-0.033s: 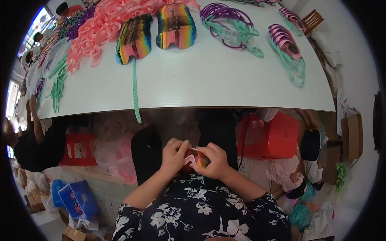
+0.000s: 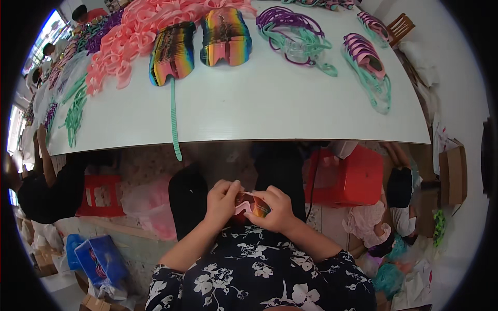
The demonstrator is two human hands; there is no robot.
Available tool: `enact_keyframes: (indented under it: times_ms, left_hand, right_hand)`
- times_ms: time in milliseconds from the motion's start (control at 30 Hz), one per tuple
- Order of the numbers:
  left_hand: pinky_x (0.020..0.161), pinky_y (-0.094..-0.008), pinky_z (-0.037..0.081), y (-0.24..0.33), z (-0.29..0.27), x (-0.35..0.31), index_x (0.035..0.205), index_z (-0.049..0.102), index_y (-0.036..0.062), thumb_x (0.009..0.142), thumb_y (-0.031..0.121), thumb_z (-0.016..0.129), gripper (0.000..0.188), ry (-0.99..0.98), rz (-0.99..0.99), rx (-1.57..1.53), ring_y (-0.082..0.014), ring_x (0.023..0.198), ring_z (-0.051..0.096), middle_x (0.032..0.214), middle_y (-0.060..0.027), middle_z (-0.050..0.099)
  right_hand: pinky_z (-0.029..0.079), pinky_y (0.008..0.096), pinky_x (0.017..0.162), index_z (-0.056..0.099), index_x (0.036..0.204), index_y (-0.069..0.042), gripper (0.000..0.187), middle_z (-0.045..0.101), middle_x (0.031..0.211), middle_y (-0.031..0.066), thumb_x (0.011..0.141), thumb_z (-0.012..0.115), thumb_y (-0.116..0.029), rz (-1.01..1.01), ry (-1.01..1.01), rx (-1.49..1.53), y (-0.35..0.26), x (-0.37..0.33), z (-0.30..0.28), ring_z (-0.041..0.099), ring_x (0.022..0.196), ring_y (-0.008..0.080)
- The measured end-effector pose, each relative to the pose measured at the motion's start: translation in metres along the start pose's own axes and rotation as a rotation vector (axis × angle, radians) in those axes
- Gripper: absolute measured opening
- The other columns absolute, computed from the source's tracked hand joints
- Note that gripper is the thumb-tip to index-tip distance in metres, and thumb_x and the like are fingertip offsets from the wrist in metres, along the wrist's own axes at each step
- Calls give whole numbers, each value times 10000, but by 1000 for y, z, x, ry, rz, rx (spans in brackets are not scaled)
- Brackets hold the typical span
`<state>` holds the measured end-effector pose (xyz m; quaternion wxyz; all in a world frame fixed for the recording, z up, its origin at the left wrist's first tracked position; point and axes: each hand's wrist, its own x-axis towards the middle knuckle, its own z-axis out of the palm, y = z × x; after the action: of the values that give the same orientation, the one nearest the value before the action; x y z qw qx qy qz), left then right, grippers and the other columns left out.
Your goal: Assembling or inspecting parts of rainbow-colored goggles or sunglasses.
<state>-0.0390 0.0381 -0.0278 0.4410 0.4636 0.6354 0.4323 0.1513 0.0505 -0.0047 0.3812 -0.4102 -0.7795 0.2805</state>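
Observation:
Over my lap, in front of the table edge, I hold a goggle lens [image 2: 261, 207] with a mirrored orange-yellow surface and a pink rim [image 2: 241, 208] with a nose notch. My left hand [image 2: 221, 201] is closed on its left end, thumb and fingers pinching near the top edge. The right hand [image 2: 274, 208] grips the other end, thumb low by the notch and fingers along the upper edge. My fingers hide both ends. On the table beyond lie a left stack of mirrored lenses [image 2: 173, 53] and a right stack of lenses [image 2: 226, 36].
The white table [image 2: 223, 114] carries a heap of pink goggle frames [image 2: 111, 59], green straps [image 2: 76, 115], purple-and-green straps [image 2: 301, 44] and strapped goggles [image 2: 365, 57]. One green strap [image 2: 175, 119] overhangs the edge. Red stools [image 2: 355, 176] stand below; a co-worker [image 2: 49, 192] sits left.
My left hand has shifted slightly left and my right barely moves. A bit more of the lens and pink rim shows between them.

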Motion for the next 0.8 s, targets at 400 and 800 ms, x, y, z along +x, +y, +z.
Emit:
enact_keyframes:
  times_ms: [400, 800]
  left_hand:
    - [1028, -357, 440, -10, 7, -35, 1435, 403, 28, 974, 266, 601, 556, -395, -301, -960, -219, 1220, 548, 1313, -112, 565]
    - [776, -301, 518, -22, 9, -17, 1134, 562, 3, 940, 116, 634, 236, -138, -419, -888, -168, 909, 648, 1037, -81, 653]
  right_hand:
    - [462, 268, 621, 662, 1134, 10, 488, 562, 823, 63, 769, 854, -252, 209, 185, 168, -3, -8, 14, 556, 698, 146]
    - [541, 315, 660, 635, 1297, -58, 642, 640, 869, 111, 814, 779, -456, 250, -481, -357, -28, 17, 4, 666, 740, 253]
